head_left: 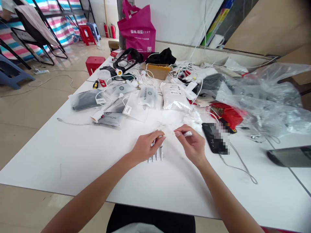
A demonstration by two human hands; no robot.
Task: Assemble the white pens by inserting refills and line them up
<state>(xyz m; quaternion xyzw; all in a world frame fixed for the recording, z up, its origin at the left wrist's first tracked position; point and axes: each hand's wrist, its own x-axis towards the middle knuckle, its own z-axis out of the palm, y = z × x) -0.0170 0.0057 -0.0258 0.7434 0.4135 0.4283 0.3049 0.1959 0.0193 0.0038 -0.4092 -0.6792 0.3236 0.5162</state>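
Holding slim white piece (188, 133) in curled right hand (191, 144); left hand (147, 145) bent over row of slim shiny tubes (161, 154) on white table (73, 155), cannot tell what it grips. Tubes probably light, stiff, slick; best pinched mid-length, gently.

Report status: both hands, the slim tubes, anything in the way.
Left hand curled over slim tubes, hold unclear. Right hand holding white stick. Tubes side by side on table. Phone beside right hand, not between hands.

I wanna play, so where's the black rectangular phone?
In the head view, the black phone lies on the white table, just right of the bare right hand.
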